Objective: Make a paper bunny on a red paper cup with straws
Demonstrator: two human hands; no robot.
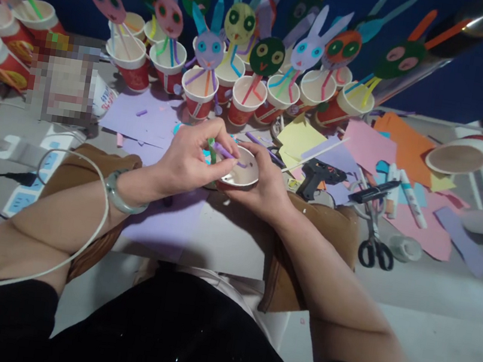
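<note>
A paper cup (248, 173) is in my right hand (269, 186), its mouth tipped up toward me and my fingers wrapped round its side. Over the rim, my left hand (194, 156) pinches a purple straw (224, 150) between thumb and fingers. Part of a purple straw also shows inside the cup. A green piece beside the left fingers is mostly hidden by them. Beneath my hands lies purple paper (162, 223) on the table.
Several red paper cups (198, 93) with paper rabbit faces on straws stand behind. At right lie scissors (375, 240), a black glue gun (317, 177), markers (413, 199), a tape roll (406, 249) and paper scraps. A power strip (29, 188) and cables lie at left.
</note>
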